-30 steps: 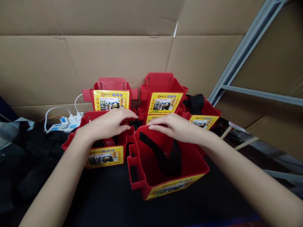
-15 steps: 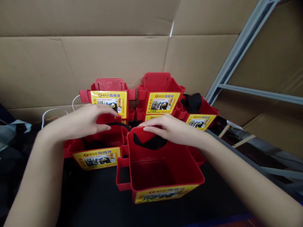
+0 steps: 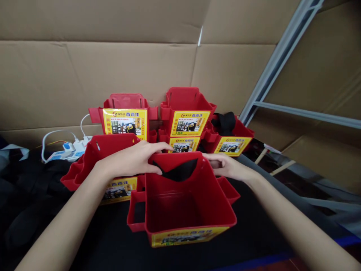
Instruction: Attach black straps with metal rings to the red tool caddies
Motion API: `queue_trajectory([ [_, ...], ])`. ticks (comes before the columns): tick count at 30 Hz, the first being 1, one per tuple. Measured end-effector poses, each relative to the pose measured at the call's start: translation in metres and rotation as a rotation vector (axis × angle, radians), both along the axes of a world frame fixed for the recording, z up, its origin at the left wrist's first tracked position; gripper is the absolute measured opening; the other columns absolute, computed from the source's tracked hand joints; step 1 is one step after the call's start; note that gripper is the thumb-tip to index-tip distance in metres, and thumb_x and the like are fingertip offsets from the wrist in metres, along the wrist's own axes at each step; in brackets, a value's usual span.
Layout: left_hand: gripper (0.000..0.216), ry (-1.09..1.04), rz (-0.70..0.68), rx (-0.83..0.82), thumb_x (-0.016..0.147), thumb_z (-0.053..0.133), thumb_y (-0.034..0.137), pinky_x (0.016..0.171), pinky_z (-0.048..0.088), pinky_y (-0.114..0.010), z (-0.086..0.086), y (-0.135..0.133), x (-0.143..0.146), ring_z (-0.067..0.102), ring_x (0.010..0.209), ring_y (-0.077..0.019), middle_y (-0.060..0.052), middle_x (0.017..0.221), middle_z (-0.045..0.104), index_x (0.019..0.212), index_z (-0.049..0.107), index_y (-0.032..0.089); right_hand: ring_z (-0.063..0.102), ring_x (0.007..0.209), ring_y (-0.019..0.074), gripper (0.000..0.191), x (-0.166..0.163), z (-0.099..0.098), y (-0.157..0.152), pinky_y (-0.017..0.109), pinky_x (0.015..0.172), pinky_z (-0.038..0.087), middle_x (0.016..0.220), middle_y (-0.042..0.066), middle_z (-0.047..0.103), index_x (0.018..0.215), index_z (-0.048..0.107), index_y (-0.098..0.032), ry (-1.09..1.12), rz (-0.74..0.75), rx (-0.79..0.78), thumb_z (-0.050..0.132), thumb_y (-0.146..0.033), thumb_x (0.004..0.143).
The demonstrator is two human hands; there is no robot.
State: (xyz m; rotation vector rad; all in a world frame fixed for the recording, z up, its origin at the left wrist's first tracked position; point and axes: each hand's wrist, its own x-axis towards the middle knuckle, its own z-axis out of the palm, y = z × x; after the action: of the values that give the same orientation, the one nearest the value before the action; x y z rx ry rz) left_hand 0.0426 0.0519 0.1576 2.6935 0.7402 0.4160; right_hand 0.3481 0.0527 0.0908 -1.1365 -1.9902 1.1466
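A red plastic tool box (image 3: 175, 210) with side pockets and a yellow front label stands in front of me on the black surface. A black strap (image 3: 182, 173) runs in a sagging loop across the inside of its back wall. My left hand (image 3: 135, 158) grips the left part of the back wall, thumb inside near the strap's end and fingers over the rim. My right hand (image 3: 229, 166) is curled at the back right corner. Its fingertips reach behind the wall, where whatever they hold is hidden.
Behind stand more labelled red boxes: one at left (image 3: 84, 162), a back left one (image 3: 126, 101), a stack (image 3: 184, 98) and one at right with a black strap (image 3: 225, 122). A power strip (image 3: 67, 150) with white cables lies left. A metal frame (image 3: 270, 71) rises at right.
My left hand has moved right, from above the left box to the front box's back wall. My right hand has slid off the rim to the back right corner.
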Motion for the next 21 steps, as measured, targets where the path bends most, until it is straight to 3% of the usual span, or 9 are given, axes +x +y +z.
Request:
queue_trajectory([
  [3,0.049,-0.011,-0.104,0.025,0.081,0.056,0.017,0.084,0.044,-0.025,0.0,0.002,-0.002,0.056,0.103,-0.0162,-0.002,0.12,0.057,0.127,0.046,0.03,0.059,0.099,0.0217,0.049,-0.006,-0.001,0.001,0.034,0.084,0.048,0.11,0.007,0.064,0.115,0.059,-0.02,0.055,-0.077,0.068,0.064,-0.044,0.073],
  [6,0.021,0.077,-0.123,0.039,0.081,0.055,0.021,0.072,0.045,-0.023,0.001,0.002,-0.003,0.059,0.081,-0.0133,-0.002,0.098,0.062,0.099,0.065,0.024,0.061,0.082,0.0186,0.038,-0.014,0.0,0.005,0.031,0.075,0.048,0.092,0.005,0.067,0.092,0.067,-0.016,0.077,-0.119,0.117,0.061,-0.049,0.074],
  [8,0.012,0.122,-0.086,0.057,0.08,0.057,0.025,0.063,0.043,-0.022,0.0,0.001,-0.002,0.056,0.07,-0.0113,-0.001,0.086,0.06,0.084,0.067,0.021,0.061,0.074,0.0172,0.038,-0.017,0.001,0.009,0.03,0.07,0.048,0.084,0.004,0.067,0.086,0.067,-0.015,0.075,-0.113,0.109,0.059,-0.051,0.075],
  [16,0.009,0.138,-0.08,0.088,0.08,0.054,0.022,0.065,0.04,-0.022,0.0,-0.002,0.0,0.054,0.072,-0.0109,0.0,0.085,0.056,0.079,0.063,0.02,0.061,0.092,0.0239,0.036,-0.011,0.006,0.015,0.036,0.083,0.046,0.086,0.006,0.068,0.092,0.069,-0.016,0.029,-0.009,0.027,0.062,-0.047,0.074],
  [21,0.007,0.15,-0.056,0.112,0.08,0.051,0.017,0.063,0.038,-0.023,0.001,-0.006,0.002,0.052,0.072,-0.0113,0.0,0.084,0.056,0.077,0.057,0.018,0.06,0.091,0.02,0.032,-0.015,0.01,0.012,0.031,0.081,0.045,0.094,0.006,0.066,0.091,0.064,-0.016,0.081,-0.051,0.128,0.065,-0.043,0.072],
])
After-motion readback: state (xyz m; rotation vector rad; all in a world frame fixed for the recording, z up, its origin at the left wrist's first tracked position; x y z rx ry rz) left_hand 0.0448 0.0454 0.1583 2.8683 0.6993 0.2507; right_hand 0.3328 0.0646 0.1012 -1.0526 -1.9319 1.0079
